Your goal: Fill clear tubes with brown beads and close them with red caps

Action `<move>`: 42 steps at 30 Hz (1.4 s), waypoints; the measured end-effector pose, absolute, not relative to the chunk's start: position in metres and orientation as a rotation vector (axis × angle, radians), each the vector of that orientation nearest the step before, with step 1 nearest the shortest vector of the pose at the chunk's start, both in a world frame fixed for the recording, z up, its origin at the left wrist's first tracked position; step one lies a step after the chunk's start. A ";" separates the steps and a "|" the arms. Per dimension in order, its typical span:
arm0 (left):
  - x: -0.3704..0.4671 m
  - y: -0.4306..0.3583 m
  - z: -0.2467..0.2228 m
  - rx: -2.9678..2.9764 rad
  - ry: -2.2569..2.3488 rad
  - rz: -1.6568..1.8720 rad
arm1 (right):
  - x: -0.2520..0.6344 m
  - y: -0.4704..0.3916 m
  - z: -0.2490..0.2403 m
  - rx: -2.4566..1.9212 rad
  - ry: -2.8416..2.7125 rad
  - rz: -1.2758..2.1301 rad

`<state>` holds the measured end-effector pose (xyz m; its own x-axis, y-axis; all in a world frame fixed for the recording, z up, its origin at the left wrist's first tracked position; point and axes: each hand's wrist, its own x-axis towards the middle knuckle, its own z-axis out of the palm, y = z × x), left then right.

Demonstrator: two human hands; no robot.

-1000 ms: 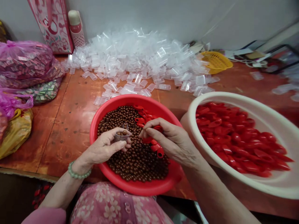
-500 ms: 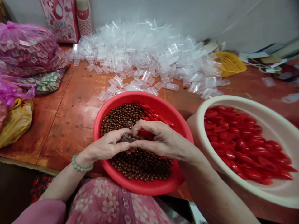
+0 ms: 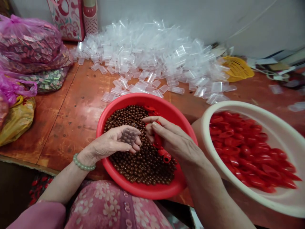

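Observation:
My left hand (image 3: 113, 140) is turned palm up over the red basin (image 3: 101, 127). Its fingers and thumb hold a small clear plastic case (image 3: 128, 137) with brown beads showing through it. My right hand (image 3: 169, 133) is a short way to the right of the case, fingers loosely bent and apart, with no grip on the case. Beneath and beside its fingers are red plastic pieces (image 3: 164, 154), partly hidden by the hand. Loose shiny brown beads (image 3: 147, 171) cover much of the basin's bottom.
A cream basin (image 3: 205, 127) with red plastic pieces (image 3: 250, 152) stands to the right. Clear plastic cases (image 3: 152, 54) are heaped by the wall, beside a yellow basket (image 3: 238, 67). Filled bags (image 3: 30, 41), a patterned bag (image 3: 68, 19) and a bottle (image 3: 90, 16) stand at left.
My right hand has come away from the case and moved slightly right. My left hand keeps the case, now tilted so its beads show. The whole view has shifted slightly.

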<state>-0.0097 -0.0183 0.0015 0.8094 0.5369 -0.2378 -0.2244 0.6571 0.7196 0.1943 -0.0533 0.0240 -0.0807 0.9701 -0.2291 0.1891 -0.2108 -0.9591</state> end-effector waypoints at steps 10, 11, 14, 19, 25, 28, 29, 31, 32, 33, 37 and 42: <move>0.004 -0.026 0.006 0.675 0.693 0.560 | 0.135 -0.041 0.016 -1.209 -0.715 1.135; 0.006 -0.027 0.005 0.671 0.698 0.570 | 0.134 -0.042 0.013 -1.213 -0.731 1.129; 0.008 -0.028 0.004 0.688 0.708 0.630 | 0.139 -0.049 0.004 -1.301 -0.916 1.006; 0.006 -0.026 0.003 0.750 0.743 0.685 | 0.156 -0.059 -0.004 -1.418 -1.542 0.619; 0.004 -0.024 0.002 0.859 0.815 0.670 | 0.160 -0.066 0.001 -1.423 -1.921 0.772; 0.004 -0.023 0.003 0.829 0.773 0.632 | 0.167 -0.068 0.008 -1.442 -1.941 0.907; 0.004 -0.023 0.003 0.809 0.745 0.617 | 0.171 -0.067 0.010 -1.439 -1.935 0.942; 0.003 -0.022 0.003 0.737 0.681 0.581 | 0.179 -0.065 0.011 -1.439 -1.865 0.978; 0.002 -0.021 0.003 0.686 0.644 0.558 | 0.183 -0.063 0.011 -1.443 -1.787 0.987; 0.001 -0.020 0.003 0.632 0.604 0.539 | 0.186 -0.060 0.011 -1.444 -1.684 0.994; -0.002 -0.017 0.002 0.486 0.484 0.494 | 0.185 -0.050 0.013 -1.382 -1.285 1.005; -0.001 -0.016 0.000 0.485 0.478 0.480 | 0.168 -0.045 0.024 -1.311 -1.212 0.855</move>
<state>-0.0011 -0.0164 -0.0002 0.7833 0.5359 -0.3151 -0.3170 0.7803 0.5391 0.1678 -0.0453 0.0242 0.2152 0.9630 0.1623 0.1702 0.1267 -0.9772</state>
